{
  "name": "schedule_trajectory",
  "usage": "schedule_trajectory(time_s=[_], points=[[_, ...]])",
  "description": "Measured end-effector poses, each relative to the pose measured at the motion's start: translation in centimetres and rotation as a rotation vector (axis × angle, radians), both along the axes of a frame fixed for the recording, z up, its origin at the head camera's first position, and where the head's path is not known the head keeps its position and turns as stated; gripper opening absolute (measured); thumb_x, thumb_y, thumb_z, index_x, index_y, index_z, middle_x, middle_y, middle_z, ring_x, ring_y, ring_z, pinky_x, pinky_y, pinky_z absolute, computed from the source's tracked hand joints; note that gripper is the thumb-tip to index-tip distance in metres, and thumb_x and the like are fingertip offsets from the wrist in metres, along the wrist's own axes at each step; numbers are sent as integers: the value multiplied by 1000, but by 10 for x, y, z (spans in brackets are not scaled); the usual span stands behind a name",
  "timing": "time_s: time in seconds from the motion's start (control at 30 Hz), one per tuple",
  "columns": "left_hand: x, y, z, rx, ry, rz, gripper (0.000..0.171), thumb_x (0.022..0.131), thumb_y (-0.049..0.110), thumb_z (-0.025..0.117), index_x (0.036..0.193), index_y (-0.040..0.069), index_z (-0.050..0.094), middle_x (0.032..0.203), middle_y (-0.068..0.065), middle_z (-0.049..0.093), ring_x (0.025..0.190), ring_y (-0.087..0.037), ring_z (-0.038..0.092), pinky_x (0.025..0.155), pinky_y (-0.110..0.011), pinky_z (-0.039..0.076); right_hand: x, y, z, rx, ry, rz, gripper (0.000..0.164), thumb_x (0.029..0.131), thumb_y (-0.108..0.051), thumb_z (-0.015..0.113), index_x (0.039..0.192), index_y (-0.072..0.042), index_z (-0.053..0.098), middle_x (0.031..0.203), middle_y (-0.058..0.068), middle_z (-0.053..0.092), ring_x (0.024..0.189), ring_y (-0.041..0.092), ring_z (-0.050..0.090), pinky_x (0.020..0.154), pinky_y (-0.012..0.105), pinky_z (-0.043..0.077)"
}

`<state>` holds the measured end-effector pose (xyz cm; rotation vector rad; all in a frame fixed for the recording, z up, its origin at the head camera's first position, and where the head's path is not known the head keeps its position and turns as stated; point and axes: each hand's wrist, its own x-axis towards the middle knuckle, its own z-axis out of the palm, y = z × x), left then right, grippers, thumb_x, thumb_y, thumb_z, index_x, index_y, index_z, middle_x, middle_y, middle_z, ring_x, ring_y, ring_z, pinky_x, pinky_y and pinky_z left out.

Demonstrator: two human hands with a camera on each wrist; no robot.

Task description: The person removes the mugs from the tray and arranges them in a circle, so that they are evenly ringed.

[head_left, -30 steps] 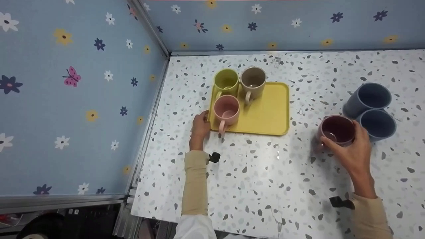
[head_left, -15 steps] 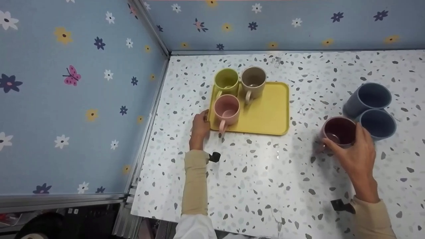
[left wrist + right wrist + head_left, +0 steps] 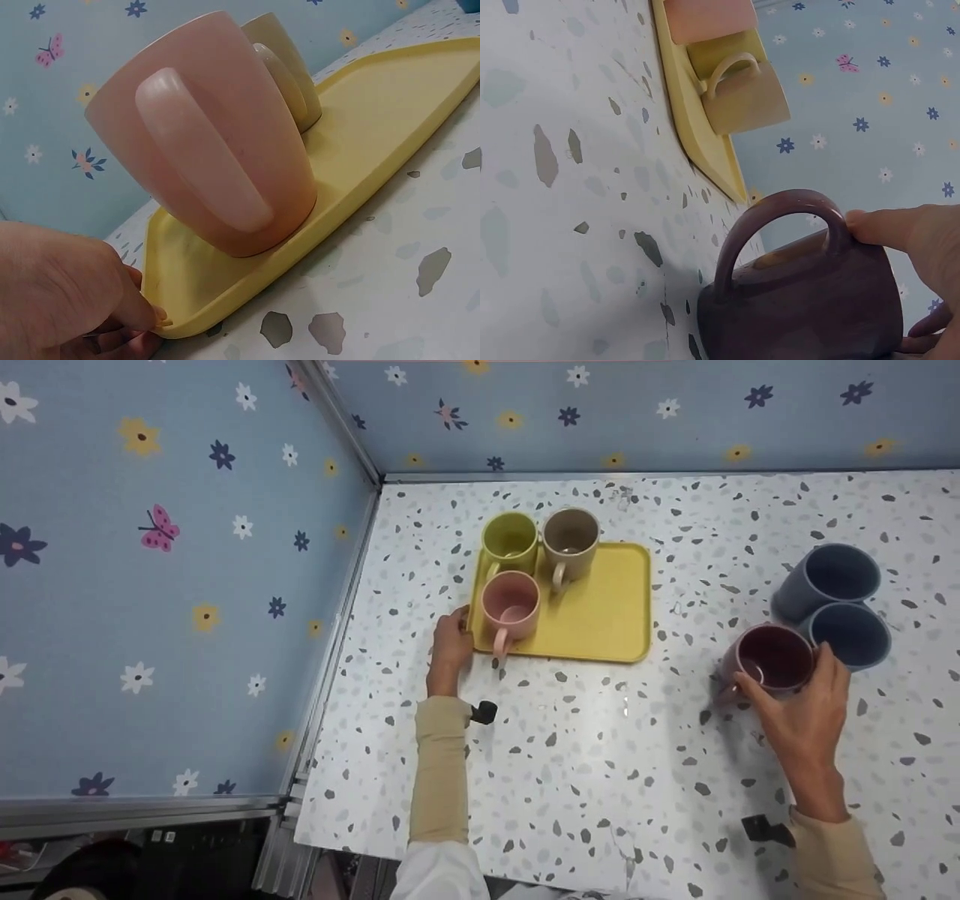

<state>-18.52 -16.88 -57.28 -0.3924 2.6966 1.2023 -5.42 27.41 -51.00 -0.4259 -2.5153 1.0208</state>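
Observation:
My left hand (image 3: pixel 453 641) pinches the left rim of a yellow tray (image 3: pixel 600 622), its thumb over the edge in the left wrist view. On the tray stand a pink mug (image 3: pixel 217 135), a yellow-green mug (image 3: pixel 511 540) and a beige mug (image 3: pixel 571 540), all upright. To the right, my right hand (image 3: pixel 810 709) grips a dark maroon mug (image 3: pixel 774 656) near its rim, thumb beside the handle. That mug's handle (image 3: pixel 780 210) points toward the lower left in the head view. Whether its base touches the table is hard to tell.
Two blue mugs (image 3: pixel 840 574) stand close together just behind and right of the maroon mug. The speckled white table (image 3: pixel 555 780) ends at flowered blue panels on the left (image 3: pixel 187 570) and back.
The maroon mug has shifted slightly right and toward me in my right hand's grip. The left hand, tray and other mugs stay in place.

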Motion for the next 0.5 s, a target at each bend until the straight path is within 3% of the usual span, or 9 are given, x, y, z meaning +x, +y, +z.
schedule_trajectory(time_s=[0.17, 0.5], points=[[0, -1, -1, 2, -29, 8, 58, 84, -4, 48, 140, 9, 48, 109, -16, 53, 99, -25, 50, 95, -37, 43, 0, -2, -3, -12, 11, -16, 103, 64, -24, 89, 147, -3, 32, 142, 24, 38, 131, 35, 38, 112, 46, 30], [-3, 0, -1, -11, 4, -5, 54, 85, -2, 48, 138, 8, 51, 103, -14, 52, 92, -23, 48, 88, -37, 43, 1, -1, -6, -21, 68, -44, 102, 61, -22, 90, 145, -2, 36, 140, 25, 40, 128, 35, 40, 111, 46, 32]])
